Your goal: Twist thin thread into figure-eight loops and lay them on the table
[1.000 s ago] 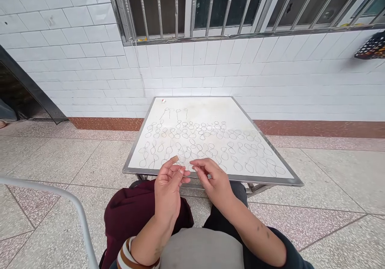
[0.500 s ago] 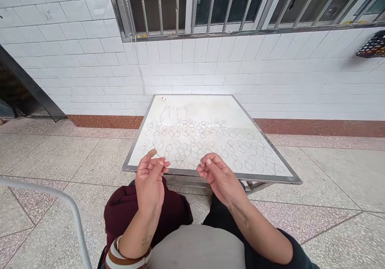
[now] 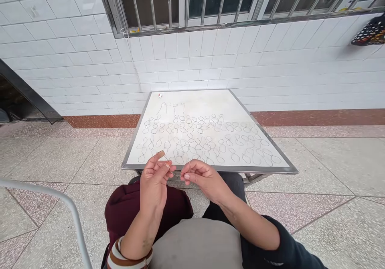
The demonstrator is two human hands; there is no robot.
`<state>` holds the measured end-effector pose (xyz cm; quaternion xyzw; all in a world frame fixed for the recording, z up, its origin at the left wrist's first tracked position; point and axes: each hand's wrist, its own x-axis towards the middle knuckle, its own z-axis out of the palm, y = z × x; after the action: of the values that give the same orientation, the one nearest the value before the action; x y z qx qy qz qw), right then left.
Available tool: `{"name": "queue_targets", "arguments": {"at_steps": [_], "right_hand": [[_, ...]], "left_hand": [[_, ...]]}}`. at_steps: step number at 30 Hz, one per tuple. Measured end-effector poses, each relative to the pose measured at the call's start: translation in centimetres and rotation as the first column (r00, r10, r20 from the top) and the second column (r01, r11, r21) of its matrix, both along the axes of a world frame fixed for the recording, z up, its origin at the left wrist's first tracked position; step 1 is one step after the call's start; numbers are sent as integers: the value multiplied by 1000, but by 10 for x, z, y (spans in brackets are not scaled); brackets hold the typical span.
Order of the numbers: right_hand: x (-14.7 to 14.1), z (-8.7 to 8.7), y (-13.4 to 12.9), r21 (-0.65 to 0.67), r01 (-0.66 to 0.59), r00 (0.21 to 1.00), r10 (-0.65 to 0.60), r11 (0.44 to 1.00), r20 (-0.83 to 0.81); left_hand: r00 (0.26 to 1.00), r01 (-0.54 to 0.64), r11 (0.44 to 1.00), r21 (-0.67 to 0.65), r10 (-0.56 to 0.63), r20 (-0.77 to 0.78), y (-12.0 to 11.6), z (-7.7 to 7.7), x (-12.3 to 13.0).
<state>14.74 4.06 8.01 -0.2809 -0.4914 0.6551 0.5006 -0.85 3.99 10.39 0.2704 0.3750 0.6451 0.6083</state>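
My left hand point(image 3: 154, 182) is closed in a pinch just past the near edge of the table, with a tan wrap on one fingertip. Between its fingers is a thin wire point(image 3: 177, 175), which runs across the small gap to my right hand point(image 3: 206, 180). That hand pinches the wire too, thumb against index finger. Many thin wire pieces bent into figure-eight loops point(image 3: 246, 158) lie in rows on the white tabletop point(image 3: 210, 100). Several straighter pieces with a loop at one end point(image 3: 175, 107) lie farther back.
A small red and white object point(image 3: 160, 96) sits at the table's far left corner. Behind the table stands a white tiled wall point(image 3: 180, 64) with a barred window. A grey curved rail point(image 3: 70, 204) is at left; a maroon cloth point(image 3: 126, 208) lies by my lap.
My right hand has moved left, close to my left hand, and the wire now shows between them. My left hand has shifted slightly right. The view has tilted a little.
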Motion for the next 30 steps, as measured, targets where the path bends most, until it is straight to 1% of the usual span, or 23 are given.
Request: {"name": "queue_targets", "arguments": {"at_steps": [3,5,8,11,14,16,17,18,19,20,21,22,23,24,25,26,27,28,30], "right_hand": [[-2,-3,-2,-26,50,991,-53,998,-121],[-5,-4,-4,-64,97,972,-109,993,-209],[-10,-4,-8,-136,145,938,-180,980,-297],[-11,-5,-9,-195,158,908,-220,968,-356],[-3,-10,-7,-233,195,884,-274,953,-380],[8,-13,-6,-216,277,872,-339,936,-354],[14,-13,-5,-175,341,864,-382,923,-327],[20,-13,-5,-107,417,854,-430,903,-292],[25,-11,-6,-5,492,843,-478,871,-248],[27,-9,-7,134,544,835,-517,828,-188],[28,-5,-9,304,552,830,-546,776,-112],[26,0,-11,481,510,822,-570,714,-25],[22,4,-12,641,420,805,-590,642,64],[16,9,-13,766,304,777,-612,566,144],[9,13,-12,847,195,742,-640,494,202],[2,16,-11,895,115,703,-671,432,234],[-4,18,-8,919,66,662,-707,388,251],[-10,18,-6,931,35,625,-735,363,263],[-18,15,0,934,-2,573,-765,358,294]], "left_hand": [[998,-10,999,-37,13,59,2,2,-1],[997,-24,998,-50,28,74,1,6,-1],[997,-48,998,-50,51,65,0,9,-3],[995,-84,996,-36,85,49,3,10,-9],[981,-190,981,28,189,40,10,10,-24],[952,-306,946,104,306,10,14,11,-37],[929,-362,920,148,369,-20,14,13,-42],[904,-406,893,193,423,-58,14,15,-46],[881,-429,872,234,461,-104,13,17,-49],[864,-430,862,267,479,-155,11,18,-49],[856,-411,865,286,474,-204,9,19,-48],[859,-377,879,292,450,-246,7,20,-45],[867,-339,897,285,415,-275,4,20,-40],[880,-301,915,268,375,-291,3,20,-35],[896,-266,932,244,333,-295,1,20,-29],[911,-237,947,219,295,-288,0,19,-23],[925,-212,958,194,261,-277,-1,18,-18],[935,-193,966,173,234,-266,-2,16,-14],[948,-169,974,149,202,-245,-2,13,-7]]}}
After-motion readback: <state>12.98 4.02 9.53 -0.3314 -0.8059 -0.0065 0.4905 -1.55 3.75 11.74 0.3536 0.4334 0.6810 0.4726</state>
